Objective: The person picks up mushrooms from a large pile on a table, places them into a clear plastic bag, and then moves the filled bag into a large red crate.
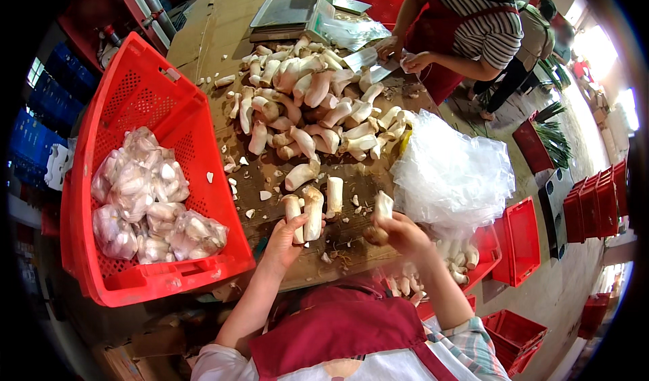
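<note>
Mushrooms, king oyster type: two pale stems gripped upright in left hand, fingers clamped round their lower halves, over the near edge of the desk; one more mushroom in right hand, fingers closed on its base, just right of the first pair. Handling, by judgement: light, firm but brittle-skinned, caps likely to bruise or snap; best taken by the thick stem, not the cap. Loose pile of mushrooms across the desk middle, with trimmings scattered near it. Clear plastic bags, crumpled stack, at desk's right edge. Red perforated crate, tilted at left, holding filled clear bags of mushrooms. Weighing scale, grey, flat, at far end. Second person in striped top and red apron at far right corner. Red crates on the floor, right side
</note>
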Tool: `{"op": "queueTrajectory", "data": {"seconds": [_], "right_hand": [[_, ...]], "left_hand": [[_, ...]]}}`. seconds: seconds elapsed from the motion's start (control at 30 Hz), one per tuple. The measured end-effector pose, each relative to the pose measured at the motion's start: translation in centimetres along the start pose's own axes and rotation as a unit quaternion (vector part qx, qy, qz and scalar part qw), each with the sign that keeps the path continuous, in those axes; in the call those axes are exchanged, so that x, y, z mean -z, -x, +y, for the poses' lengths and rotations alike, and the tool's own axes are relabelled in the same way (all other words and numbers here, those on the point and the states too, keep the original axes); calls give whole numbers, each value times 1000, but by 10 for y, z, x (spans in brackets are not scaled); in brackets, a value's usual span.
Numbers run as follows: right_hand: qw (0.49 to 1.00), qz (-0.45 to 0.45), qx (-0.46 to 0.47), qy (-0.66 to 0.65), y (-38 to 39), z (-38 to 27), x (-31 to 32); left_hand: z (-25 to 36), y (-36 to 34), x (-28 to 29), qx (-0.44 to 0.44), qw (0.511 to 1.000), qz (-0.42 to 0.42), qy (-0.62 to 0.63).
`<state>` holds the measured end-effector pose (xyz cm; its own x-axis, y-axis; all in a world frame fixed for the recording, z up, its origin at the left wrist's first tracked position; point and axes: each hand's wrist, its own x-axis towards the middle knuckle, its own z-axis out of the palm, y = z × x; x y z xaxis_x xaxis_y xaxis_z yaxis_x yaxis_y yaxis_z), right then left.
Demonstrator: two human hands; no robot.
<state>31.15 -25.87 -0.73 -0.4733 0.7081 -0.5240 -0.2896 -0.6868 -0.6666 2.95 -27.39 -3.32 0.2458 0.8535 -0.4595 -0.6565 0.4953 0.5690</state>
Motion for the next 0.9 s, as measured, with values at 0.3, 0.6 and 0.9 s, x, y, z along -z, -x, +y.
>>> {"op": "queueTrajectory", "data": {"seconds": [0.3, 0.6, 0.9], "right_hand": [[654, 160, 96, 733, 68, 6, 40], [988, 26, 136, 69, -27, 18, -64], [961, 196, 190, -31, -43, 26, -18]], "left_hand": [[-9, -4, -10, 2, 1000, -12, 6], [-19, 1, -37, 27, 997, -71, -30], [12, -5, 21, -165, 883, 221, -379]]}}
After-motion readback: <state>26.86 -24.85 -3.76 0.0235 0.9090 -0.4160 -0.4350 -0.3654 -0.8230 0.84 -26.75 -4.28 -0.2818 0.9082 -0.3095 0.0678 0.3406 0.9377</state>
